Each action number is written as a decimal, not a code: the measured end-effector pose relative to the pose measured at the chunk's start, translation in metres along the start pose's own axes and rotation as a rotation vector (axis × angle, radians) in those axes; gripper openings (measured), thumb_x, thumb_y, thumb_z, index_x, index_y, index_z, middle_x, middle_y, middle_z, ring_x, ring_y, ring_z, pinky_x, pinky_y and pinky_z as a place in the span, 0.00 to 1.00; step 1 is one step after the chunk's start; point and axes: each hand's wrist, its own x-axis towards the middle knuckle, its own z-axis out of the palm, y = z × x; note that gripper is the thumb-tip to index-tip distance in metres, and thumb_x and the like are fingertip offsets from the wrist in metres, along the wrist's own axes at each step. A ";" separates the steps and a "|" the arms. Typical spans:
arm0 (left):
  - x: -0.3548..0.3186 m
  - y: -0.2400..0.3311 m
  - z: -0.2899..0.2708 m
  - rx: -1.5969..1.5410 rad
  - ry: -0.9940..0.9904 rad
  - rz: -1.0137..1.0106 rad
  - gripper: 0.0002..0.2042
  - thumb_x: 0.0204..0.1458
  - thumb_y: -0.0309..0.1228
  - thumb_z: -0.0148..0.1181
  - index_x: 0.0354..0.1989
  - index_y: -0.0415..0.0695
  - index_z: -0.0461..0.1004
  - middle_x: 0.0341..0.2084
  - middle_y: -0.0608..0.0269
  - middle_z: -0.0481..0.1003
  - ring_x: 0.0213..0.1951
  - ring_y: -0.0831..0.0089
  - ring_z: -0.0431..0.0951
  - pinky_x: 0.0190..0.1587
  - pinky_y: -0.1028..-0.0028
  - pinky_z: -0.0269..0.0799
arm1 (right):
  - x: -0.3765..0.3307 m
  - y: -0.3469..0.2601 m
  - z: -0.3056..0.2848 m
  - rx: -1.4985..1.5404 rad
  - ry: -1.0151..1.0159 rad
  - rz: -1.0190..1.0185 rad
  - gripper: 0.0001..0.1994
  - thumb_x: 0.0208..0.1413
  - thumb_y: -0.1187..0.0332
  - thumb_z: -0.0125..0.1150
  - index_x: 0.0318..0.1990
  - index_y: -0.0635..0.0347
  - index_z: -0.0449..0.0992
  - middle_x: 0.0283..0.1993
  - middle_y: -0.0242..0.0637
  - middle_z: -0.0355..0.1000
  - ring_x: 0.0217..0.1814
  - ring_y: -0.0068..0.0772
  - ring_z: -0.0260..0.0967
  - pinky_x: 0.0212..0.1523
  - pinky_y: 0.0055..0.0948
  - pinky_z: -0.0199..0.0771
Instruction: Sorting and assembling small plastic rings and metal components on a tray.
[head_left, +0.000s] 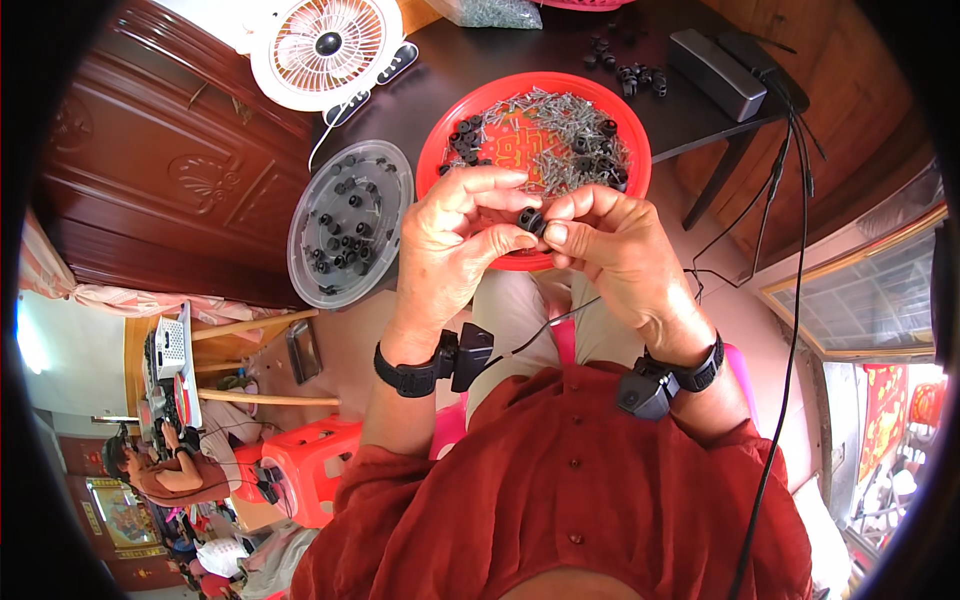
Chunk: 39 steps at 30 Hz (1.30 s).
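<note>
A small black plastic piece [530, 219], round and ring-like, sits pinched between the fingertips of both hands, held in the air just in front of the near rim of a red round tray [436, 150]. The left hand [455, 240] curls around it from the left, thumb and forefinger closed on its side; the right hand [612, 250] meets it from the right, thumb pressed against it and fingers bent over the top, so the two hands are together and touching at the piece. Whether a screw is in the grip as well cannot be told. Each wrist wears a black strap carrying a small black box, and a thin cable runs from the left one across the lap. The tray behind the hands holds a heap of grey metal screws [560, 140] with more black pieces scattered along its left and right sides. To the left of the tray, on the dark bench [440, 75], lies a clear round lid-like dish [300, 250] with many black pieces spread inside it. Beyond that stands a small white fan [325, 45]. A loose cluster of black pieces [625, 70] lies on the bench behind the tray, beside a grey oblong box [715, 72]. The person wears a red buttoned shirt [560, 500]. At the lower left, well apart, another person sits at a separate table.
</note>
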 end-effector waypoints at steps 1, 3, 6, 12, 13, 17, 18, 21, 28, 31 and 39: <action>0.000 0.001 -0.002 0.004 -0.042 -0.003 0.16 0.46 0.13 0.54 0.46 0.36 0.67 0.36 0.53 0.74 0.37 0.68 0.77 0.40 0.74 0.77 | 0.001 -0.001 -0.001 0.000 -0.001 0.001 0.04 0.50 0.77 0.60 0.33 0.65 0.73 0.29 0.31 0.71 0.28 0.17 0.65 0.29 0.16 0.66; 0.000 0.003 -0.004 0.024 -0.063 0.005 0.16 0.46 0.14 0.55 0.46 0.35 0.67 0.36 0.52 0.74 0.36 0.68 0.77 0.39 0.73 0.77 | 0.001 -0.003 -0.002 -0.068 -0.039 0.008 0.04 0.49 0.77 0.61 0.32 0.66 0.74 0.28 0.31 0.71 0.27 0.17 0.65 0.28 0.15 0.65; -0.001 0.006 -0.005 0.100 -0.089 0.024 0.16 0.46 0.14 0.55 0.45 0.35 0.68 0.35 0.52 0.74 0.36 0.68 0.78 0.38 0.73 0.78 | -0.002 -0.006 0.000 -0.101 -0.042 0.013 0.04 0.48 0.77 0.62 0.31 0.66 0.74 0.27 0.32 0.71 0.27 0.17 0.65 0.27 0.15 0.65; 0.002 0.018 -0.003 0.335 -0.128 0.104 0.15 0.42 0.15 0.59 0.41 0.35 0.72 0.33 0.56 0.75 0.34 0.73 0.78 0.35 0.76 0.78 | -0.003 -0.007 -0.004 -0.082 -0.114 0.031 0.05 0.48 0.75 0.63 0.31 0.66 0.74 0.27 0.33 0.72 0.27 0.18 0.65 0.27 0.15 0.64; 0.002 0.019 -0.003 0.376 -0.146 0.137 0.14 0.42 0.15 0.59 0.40 0.35 0.72 0.32 0.58 0.75 0.33 0.74 0.78 0.34 0.77 0.78 | -0.004 -0.008 -0.003 -0.083 -0.115 0.033 0.05 0.48 0.75 0.63 0.31 0.66 0.74 0.27 0.33 0.72 0.27 0.18 0.65 0.27 0.15 0.64; 0.003 0.024 -0.002 0.450 -0.163 0.190 0.15 0.40 0.14 0.60 0.39 0.36 0.73 0.31 0.60 0.75 0.33 0.74 0.78 0.33 0.77 0.78 | -0.007 -0.015 0.000 -0.145 -0.099 0.051 0.07 0.47 0.74 0.64 0.32 0.66 0.74 0.27 0.33 0.73 0.26 0.17 0.66 0.26 0.15 0.64; 0.003 0.023 -0.002 0.441 -0.158 0.185 0.15 0.39 0.14 0.60 0.39 0.36 0.73 0.31 0.60 0.75 0.33 0.75 0.78 0.33 0.78 0.78 | -0.007 -0.015 -0.001 -0.157 -0.104 0.061 0.07 0.47 0.73 0.64 0.32 0.66 0.74 0.27 0.33 0.73 0.26 0.16 0.66 0.26 0.15 0.64; 0.003 0.021 -0.003 0.423 -0.169 0.179 0.16 0.39 0.13 0.60 0.39 0.37 0.73 0.31 0.60 0.75 0.32 0.75 0.78 0.33 0.78 0.78 | -0.007 -0.014 -0.001 -0.162 -0.109 0.031 0.07 0.47 0.73 0.65 0.31 0.66 0.74 0.26 0.32 0.72 0.25 0.16 0.66 0.25 0.15 0.64; 0.002 0.019 -0.001 0.447 -0.153 0.195 0.16 0.39 0.13 0.61 0.39 0.37 0.73 0.31 0.61 0.76 0.32 0.76 0.78 0.33 0.79 0.76 | -0.009 -0.007 0.002 -0.089 -0.102 0.011 0.04 0.49 0.75 0.61 0.31 0.66 0.72 0.27 0.33 0.71 0.26 0.18 0.66 0.28 0.16 0.65; 0.000 0.013 -0.001 0.438 -0.135 0.213 0.14 0.39 0.13 0.61 0.37 0.37 0.73 0.31 0.61 0.76 0.32 0.76 0.78 0.32 0.79 0.76 | -0.010 0.004 0.002 -0.082 -0.083 -0.040 0.05 0.51 0.77 0.59 0.33 0.65 0.70 0.29 0.34 0.71 0.28 0.19 0.66 0.29 0.17 0.66; -0.007 0.006 0.005 0.117 -0.097 0.122 0.10 0.43 0.12 0.57 0.35 0.35 0.73 0.29 0.60 0.75 0.32 0.75 0.77 0.33 0.78 0.76 | -0.010 0.023 0.006 0.158 -0.141 -0.175 0.11 0.54 0.77 0.55 0.44 0.62 0.63 0.34 0.32 0.68 0.33 0.20 0.64 0.33 0.21 0.66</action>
